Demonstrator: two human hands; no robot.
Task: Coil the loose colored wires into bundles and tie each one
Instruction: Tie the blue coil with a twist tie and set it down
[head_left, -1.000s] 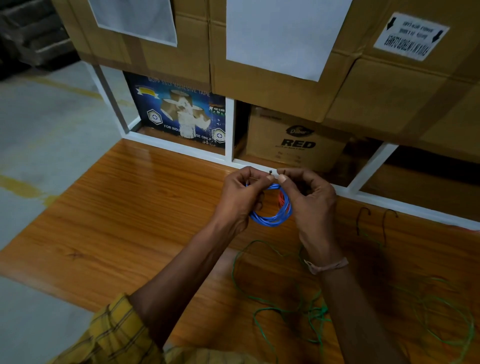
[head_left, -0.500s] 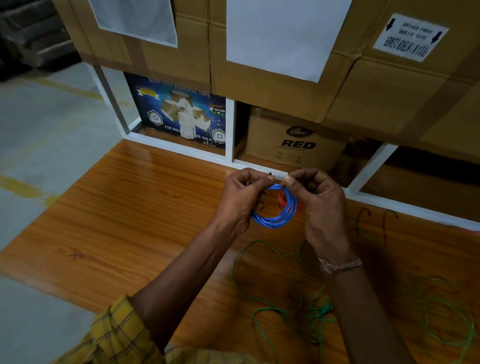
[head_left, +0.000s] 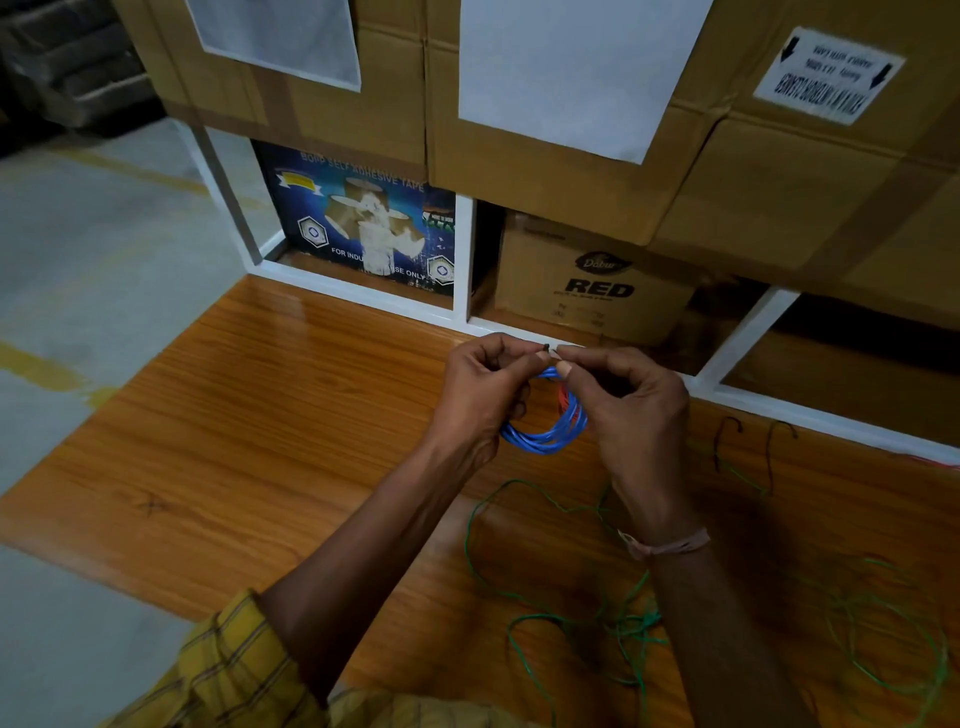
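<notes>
A small blue wire coil (head_left: 545, 436) hangs between my hands above the wooden table (head_left: 249, 447). My left hand (head_left: 480, 395) pinches the coil's top from the left. My right hand (head_left: 631, 415) pinches it from the right, fingertips meeting at a small dark tie end (head_left: 546, 347). A bit of red wire (head_left: 563, 397) shows behind the coil. Loose green wire (head_left: 587, 618) lies tangled on the table below my forearms, and more green wire (head_left: 893, 644) loops at the right.
Two dark thin wire pieces (head_left: 748, 447) lie at the table's back right. A white shelf frame (head_left: 462, 270) stands right behind the table, with a tape carton (head_left: 363, 218), a brown box marked RED (head_left: 597, 280) and big cardboard boxes (head_left: 561, 156) above. Grey floor lies to the left.
My right hand has shifted slightly right and back in at the coil's top. The blue coil stays held between both hands, hanging a little lower.
</notes>
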